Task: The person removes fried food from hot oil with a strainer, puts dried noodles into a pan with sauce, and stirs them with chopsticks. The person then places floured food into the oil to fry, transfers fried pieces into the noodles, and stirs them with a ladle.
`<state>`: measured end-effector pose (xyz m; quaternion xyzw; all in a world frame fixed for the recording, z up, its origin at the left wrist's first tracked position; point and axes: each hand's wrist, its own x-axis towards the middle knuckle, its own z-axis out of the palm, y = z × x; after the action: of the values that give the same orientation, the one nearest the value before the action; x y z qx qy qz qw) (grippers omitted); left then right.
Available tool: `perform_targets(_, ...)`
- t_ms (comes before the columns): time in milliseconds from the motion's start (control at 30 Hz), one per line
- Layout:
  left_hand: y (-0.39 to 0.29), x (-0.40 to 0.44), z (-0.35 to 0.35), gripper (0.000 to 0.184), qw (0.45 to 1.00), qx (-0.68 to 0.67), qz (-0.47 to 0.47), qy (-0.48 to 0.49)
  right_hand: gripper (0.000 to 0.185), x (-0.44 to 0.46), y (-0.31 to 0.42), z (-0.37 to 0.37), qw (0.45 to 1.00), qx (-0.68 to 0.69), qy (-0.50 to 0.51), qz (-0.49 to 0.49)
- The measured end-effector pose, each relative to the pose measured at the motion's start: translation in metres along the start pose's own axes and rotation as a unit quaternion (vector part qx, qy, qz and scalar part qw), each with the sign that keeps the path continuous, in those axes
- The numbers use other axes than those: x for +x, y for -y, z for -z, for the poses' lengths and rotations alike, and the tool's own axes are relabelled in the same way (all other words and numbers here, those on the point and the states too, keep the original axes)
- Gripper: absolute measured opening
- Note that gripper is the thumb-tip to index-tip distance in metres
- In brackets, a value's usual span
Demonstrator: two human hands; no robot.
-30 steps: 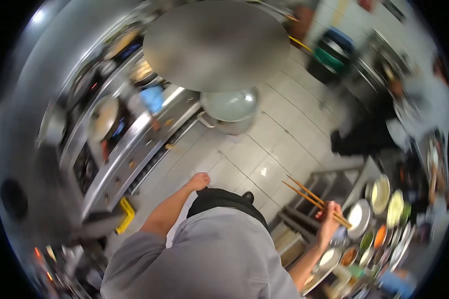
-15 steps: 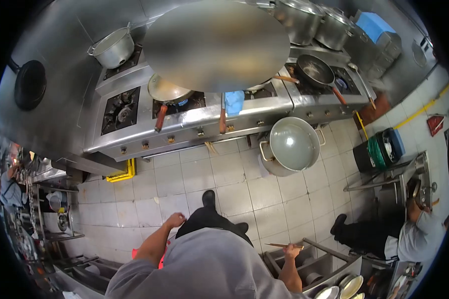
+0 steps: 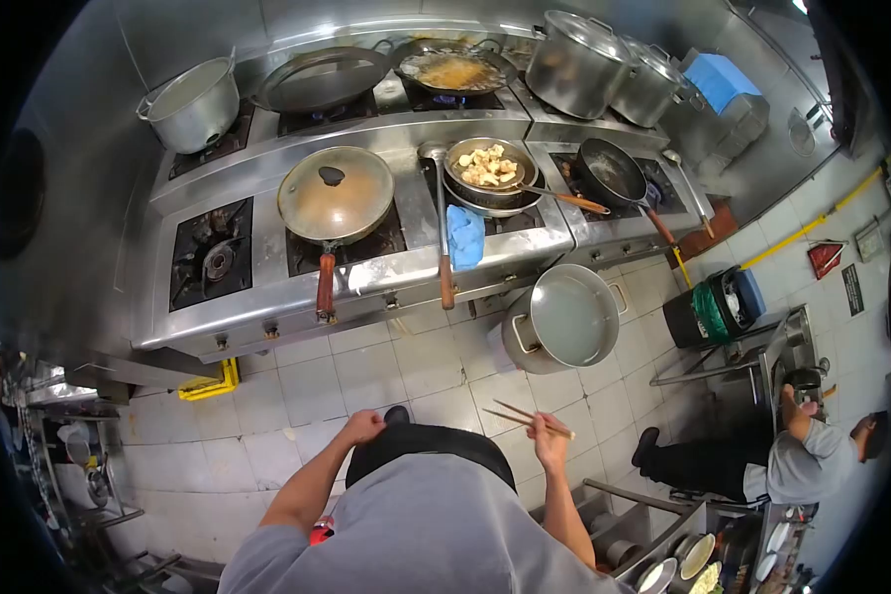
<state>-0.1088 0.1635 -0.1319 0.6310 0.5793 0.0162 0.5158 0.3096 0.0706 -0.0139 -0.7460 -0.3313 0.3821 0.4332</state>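
Note:
My right hand (image 3: 549, 442) is closed around a pair of wooden chopsticks (image 3: 525, 416), in front of my body at lower centre, pointing up and left. My left hand (image 3: 364, 426) hangs beside my dark apron with its fingers curled in and nothing visible in it. Ahead on the stove, a strainer (image 3: 502, 186) of pale browned chunks rests over a pan. A lidded wok (image 3: 332, 203) stands to its left, and between them lie a long-handled ladle (image 3: 443, 223) and a blue cloth (image 3: 465, 238). Food bubbles in oil in a rear wok (image 3: 452, 74).
A large pot of cloudy liquid (image 3: 571, 322) stands between me and the stove. At the right, a co-worker (image 3: 807, 460) leans at a sink beside a trash bin (image 3: 711, 312). A dark frying pan (image 3: 612, 173) and tall lidded pots (image 3: 576, 64) occupy the stove's right side.
My right hand has risen forward and left with the chopsticks, which now spread apart at the tips. I stand nearer the stove, and the blur that covered its middle is gone.

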Motion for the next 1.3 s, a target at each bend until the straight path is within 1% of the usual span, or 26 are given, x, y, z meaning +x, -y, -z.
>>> perform_targets(100, -0.049, 0.020, -0.007, 0.023, 0.969, -0.188, -0.131, 0.093, 0.030, 0.010, 0.061, -0.055, 0.993, -0.053, 0.086, 0.060)
perform_targets(167, -0.113, -0.007, 0.009, 0.024, 0.948, -0.263, -0.089, 0.155, 0.029, 0.011, 0.096, -0.086, 0.986, -0.079, 0.117, 0.085)
perform_targets(200, -0.132, -0.016, 0.010, 0.024, 0.948, -0.267, -0.090, 0.148, 0.027, 0.013, 0.108, -0.098, 0.971, -0.097, 0.155, 0.156)
perform_targets(233, -0.147, -0.022, 0.009, 0.028, 0.911, -0.367, -0.050, 0.180, 0.026, 0.012, 0.122, -0.108, 0.949, -0.113, 0.192, 0.225)
perform_targets(267, -0.156, -0.027, 0.009, 0.033, 0.861, -0.463, -0.011, 0.210, 0.026, 0.011, 0.137, -0.116, 0.946, -0.115, 0.199, 0.227)
perform_targets(300, -0.159, -0.030, 0.011, 0.033, 0.860, -0.468, -0.012, 0.204, 0.025, 0.008, 0.156, -0.121, 0.924, -0.119, 0.219, 0.290)
perform_targets(333, -0.159, -0.032, 0.014, 0.038, 0.787, -0.572, -0.005, 0.233, 0.024, 0.005, 0.169, -0.124, 0.897, -0.122, 0.238, 0.350)
perform_targets(367, -0.159, -0.036, 0.014, 0.043, 0.700, -0.666, 0.000, 0.258, 0.024, 0.003, 0.177, -0.125, 0.894, -0.124, 0.248, 0.352)
perform_targets(400, -0.162, -0.038, 0.012, 0.042, 0.621, -0.751, 0.012, 0.223, 0.024, 0.003, 0.182, -0.125, 0.900, -0.110, 0.303, 0.293)
perform_targets(433, -0.169, -0.042, 0.013, 0.042, 0.617, -0.757, 0.009, 0.215, 0.024, 0.003, 0.187, -0.125, 0.900, -0.097, 0.356, 0.232)
perform_targets(500, -0.187, -0.049, 0.013, 0.035, 0.556, -0.817, -0.057, 0.144, 0.024, 0.006, 0.195, -0.118, 0.894, -0.046, 0.375, 0.242)
perform_targets(533, -0.197, -0.049, 0.009, 0.031, 0.535, -0.834, -0.065, 0.118, 0.023, 0.012, 0.200, -0.111, 0.898, -0.043, 0.394, 0.189)
perform_targets(567, -0.207, -0.045, 0.003, 0.031, 0.530, -0.838, -0.066, 0.115, 0.023, 0.020, 0.203, -0.103, 0.900, -0.042, 0.411, 0.135)
perform_targets(633, -0.228, -0.036, -0.013, 0.029, 0.497, -0.856, -0.113, 0.089, 0.023, 0.042, 0.196, -0.089, 0.899, -0.020, 0.423, 0.109)
perform_targets(700, -0.249, -0.024, -0.033, 0.028, 0.483, -0.865, -0.111, 0.083, 0.023, 0.058, 0.190, -0.072, 0.900, 0.007, 0.430, 0.077)
perform_targets(767, -0.265, -0.011, -0.055, 0.031, 0.532, -0.836, -0.120, 0.057, 0.023, 0.071, 0.186, -0.054, 0.894, 0.022, 0.438, 0.088)
perform_targets(833, -0.278, -0.006, -0.069, 0.030, 0.537, -0.834, -0.112, 0.059, 0.022, 0.087, 0.172, -0.039, 0.898, 0.020, 0.434, 0.067)
perform_targets(933, -0.278, 0.003, -0.104, 0.028, 0.727, -0.685, -0.048, -0.003, 0.018, 0.114, 0.167, -0.016, 0.932, -0.011, 0.343, 0.112)
perform_targets(967, -0.263, 0.011, -0.125, 0.028, 0.721, -0.692, -0.046, -0.004, 0.018, 0.125, 0.167, -0.010, 0.931, -0.019, 0.347, 0.109)
perform_targets(1000, -0.241, 0.019, -0.152, 0.030, 0.848, -0.528, -0.019, -0.049, 0.021, 0.137, 0.168, -0.003, 0.942, -0.019, 0.317, 0.110)
perform_targets(1033, -0.225, 0.020, -0.173, 0.033, 0.936, -0.341, 0.007, -0.092, 0.023, 0.151, 0.171, 0.002, 0.951, -0.020, 0.287, 0.113)
perform_targets(1067, -0.217, 0.011, -0.185, 0.036, 0.963, -0.241, 0.053, -0.104, 0.023, 0.165, 0.175, 0.005, 0.949, -0.031, 0.294, 0.114)
perform_targets(1133, -0.196, -0.011, -0.222, 0.040, 0.984, -0.063, 0.130, -0.105, 0.025, 0.190, 0.184, 0.012, 0.946, -0.081, 0.244, 0.197)
perform_targets(1167, -0.183, -0.020, -0.241, 0.040, 0.983, 0.016, 0.157, -0.096, 0.025, 0.202, 0.188, 0.014, 0.943, -0.095, 0.252, 0.197)
perform_targets(1233, -0.167, -0.033, -0.251, 0.046, 0.963, -0.134, 0.233, -0.022, 0.027, 0.224, 0.203, 0.009, 0.939, -0.076, 0.225, 0.248)
perform_targets(1300, -0.141, -0.041, -0.275, 0.049, 0.948, -0.194, 0.245, -0.054, 0.027, 0.245, 0.214, -0.003, 0.939, -0.065, 0.220, 0.258)
